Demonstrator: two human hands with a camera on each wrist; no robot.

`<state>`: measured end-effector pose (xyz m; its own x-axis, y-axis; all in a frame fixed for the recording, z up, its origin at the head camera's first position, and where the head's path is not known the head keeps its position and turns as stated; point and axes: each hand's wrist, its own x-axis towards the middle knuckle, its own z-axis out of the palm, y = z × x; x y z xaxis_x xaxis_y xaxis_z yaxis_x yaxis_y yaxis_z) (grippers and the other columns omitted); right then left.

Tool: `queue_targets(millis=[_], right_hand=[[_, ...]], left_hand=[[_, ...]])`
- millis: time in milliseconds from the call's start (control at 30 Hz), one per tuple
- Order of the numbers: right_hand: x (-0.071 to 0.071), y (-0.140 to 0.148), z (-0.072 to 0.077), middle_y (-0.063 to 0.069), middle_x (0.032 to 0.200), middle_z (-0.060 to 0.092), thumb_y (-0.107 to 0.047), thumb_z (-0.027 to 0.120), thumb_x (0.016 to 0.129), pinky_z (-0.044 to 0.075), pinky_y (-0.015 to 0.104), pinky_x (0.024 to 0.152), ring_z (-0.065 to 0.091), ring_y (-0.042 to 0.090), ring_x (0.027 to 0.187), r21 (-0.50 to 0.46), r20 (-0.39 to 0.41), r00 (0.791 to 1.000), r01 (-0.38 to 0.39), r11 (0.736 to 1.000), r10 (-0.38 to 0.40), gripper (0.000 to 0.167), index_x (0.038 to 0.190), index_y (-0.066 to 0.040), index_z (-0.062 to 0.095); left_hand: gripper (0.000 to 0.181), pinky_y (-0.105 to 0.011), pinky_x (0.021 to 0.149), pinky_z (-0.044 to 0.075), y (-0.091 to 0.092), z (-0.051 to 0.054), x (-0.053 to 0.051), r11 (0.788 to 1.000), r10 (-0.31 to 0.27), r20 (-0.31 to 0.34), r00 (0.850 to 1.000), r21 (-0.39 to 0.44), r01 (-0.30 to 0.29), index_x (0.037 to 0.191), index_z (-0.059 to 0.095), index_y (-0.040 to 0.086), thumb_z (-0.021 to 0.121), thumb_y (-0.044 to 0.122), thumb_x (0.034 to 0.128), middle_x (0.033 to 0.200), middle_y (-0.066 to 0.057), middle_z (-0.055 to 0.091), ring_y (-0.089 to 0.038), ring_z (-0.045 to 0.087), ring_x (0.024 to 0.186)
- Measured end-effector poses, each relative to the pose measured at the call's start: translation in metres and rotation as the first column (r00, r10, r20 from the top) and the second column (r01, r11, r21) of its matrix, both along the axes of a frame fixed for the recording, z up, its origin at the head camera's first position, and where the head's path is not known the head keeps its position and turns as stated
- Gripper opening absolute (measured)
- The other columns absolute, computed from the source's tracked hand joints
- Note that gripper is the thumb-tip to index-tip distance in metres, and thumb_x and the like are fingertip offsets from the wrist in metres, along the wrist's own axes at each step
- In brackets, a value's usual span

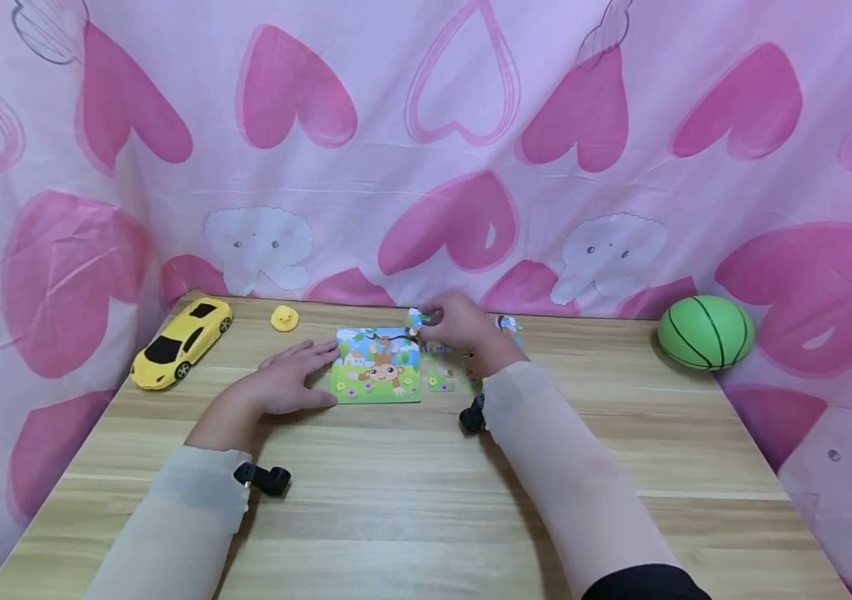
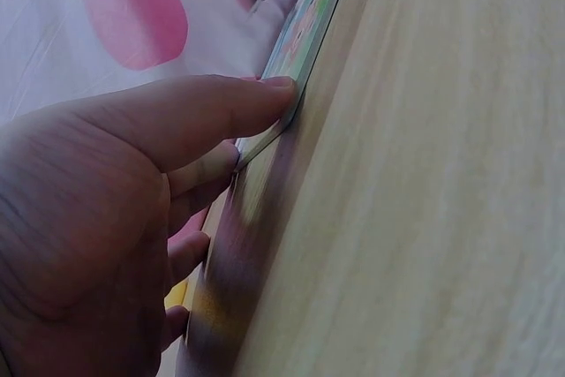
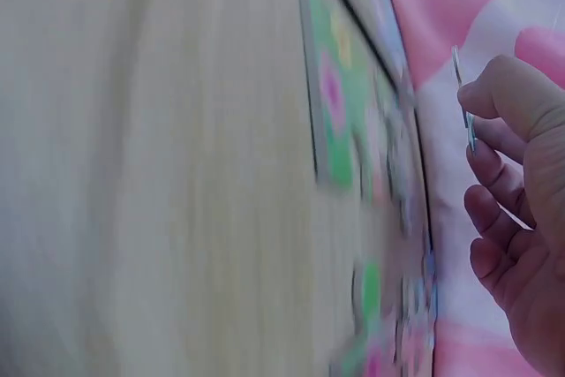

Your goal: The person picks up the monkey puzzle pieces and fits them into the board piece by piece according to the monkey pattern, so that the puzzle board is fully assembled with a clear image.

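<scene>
A monkey jigsaw puzzle (image 1: 377,383) lies flat on the table in the head view, its picture showing a monkey hanging from a branch. At its left edge rests my left hand (image 1: 283,385), fingers stretched out; the thumb (image 2: 256,103) touches the near corner in the left wrist view. Over the puzzle's upper right corner, my right hand (image 1: 459,327) pinches a small puzzle piece (image 1: 415,318) between thumb and fingers. The right wrist view shows that thin piece (image 3: 462,86) edge-on, raised off the table. Several loose puzzle pieces (image 1: 441,379) lie right of the puzzle, partly hidden by my right hand.
A yellow toy car (image 1: 182,343) and a small yellow rubber duck (image 1: 285,317) stand at the back left of the wooden table (image 1: 381,517). A green ball (image 1: 706,332) sits at the right edge. A pink heart-patterned curtain (image 1: 366,192) hangs behind the table.
</scene>
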<state>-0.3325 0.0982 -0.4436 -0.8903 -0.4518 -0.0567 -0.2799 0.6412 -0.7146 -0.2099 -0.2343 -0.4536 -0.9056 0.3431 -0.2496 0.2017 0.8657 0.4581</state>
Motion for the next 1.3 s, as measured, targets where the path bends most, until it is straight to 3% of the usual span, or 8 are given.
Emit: queue_targets(millis=[267,467,633,833,1000,1300], right_hand=[[0.019,-0.043,0.011,-0.001,0.134,0.063,-0.022,0.083,0.091,0.061,0.038,0.105,0.068,0.020,0.122,-0.019,0.029,0.998,-0.047,0.999,0.047,0.053,0.141,-0.018,0.069],[0.017,-0.070,0.002,-0.004,0.122,0.067,-0.029,0.085,0.086,0.058,0.036,0.105,0.064,0.015,0.112,0.051,-0.037,0.993,-0.111,0.993,0.113,0.051,0.135,-0.018,0.074],[0.014,-0.086,-0.005,-0.005,0.120,0.072,-0.027,0.082,0.087,0.058,0.034,0.105,0.064,0.013,0.108,0.110,-0.083,0.982,-0.162,0.981,0.171,0.049,0.135,-0.016,0.076],[0.011,-0.095,-0.008,-0.003,0.130,0.077,-0.026,0.081,0.090,0.056,0.034,0.111,0.068,0.011,0.114,0.154,-0.068,0.979,-0.179,0.972,0.191,0.049,0.138,-0.016,0.074],[0.009,-0.098,-0.011,-0.003,0.142,0.073,-0.027,0.079,0.091,0.051,0.034,0.119,0.064,0.011,0.132,0.214,-0.058,0.974,-0.203,0.956,0.220,0.052,0.142,-0.018,0.071],[0.011,-0.099,-0.012,-0.002,0.152,0.062,-0.032,0.077,0.096,0.044,0.038,0.126,0.056,0.016,0.141,0.300,-0.060,0.967,-0.219,0.928,0.248,0.047,0.142,-0.026,0.072]], left_hand=[[0.091,-0.084,0.125,0.009,0.000,0.004,0.001,1.000,-0.002,0.012,1.000,-0.012,0.003,0.170,0.031,0.026,0.074,0.053,0.0950,0.181,0.000,0.021,-0.043,0.007,0.168],[0.093,-0.085,0.124,0.009,-0.001,0.003,0.000,1.000,-0.005,0.005,1.000,-0.017,0.005,0.171,0.029,0.028,0.073,0.056,0.0942,0.182,0.001,0.019,-0.044,0.007,0.168],[0.094,-0.086,0.123,0.010,-0.001,0.002,-0.001,1.000,-0.001,-0.005,1.000,-0.025,0.001,0.171,0.028,0.029,0.073,0.055,0.0933,0.182,0.001,0.020,-0.044,0.008,0.168],[0.093,-0.085,0.123,0.012,0.001,0.000,-0.002,0.999,0.005,-0.026,1.000,-0.032,-0.006,0.170,0.031,0.029,0.074,0.056,0.0920,0.181,0.002,0.022,-0.044,0.011,0.168],[0.092,-0.084,0.124,0.011,0.002,-0.001,-0.002,1.000,-0.002,-0.029,1.000,-0.025,0.002,0.170,0.032,0.028,0.073,0.055,0.0926,0.181,0.003,0.022,-0.044,0.011,0.168],[0.092,-0.084,0.125,0.010,0.003,-0.001,-0.001,1.000,-0.003,-0.009,1.000,-0.028,0.003,0.171,0.030,0.028,0.072,0.055,0.0935,0.181,0.002,0.021,-0.044,0.010,0.168]])
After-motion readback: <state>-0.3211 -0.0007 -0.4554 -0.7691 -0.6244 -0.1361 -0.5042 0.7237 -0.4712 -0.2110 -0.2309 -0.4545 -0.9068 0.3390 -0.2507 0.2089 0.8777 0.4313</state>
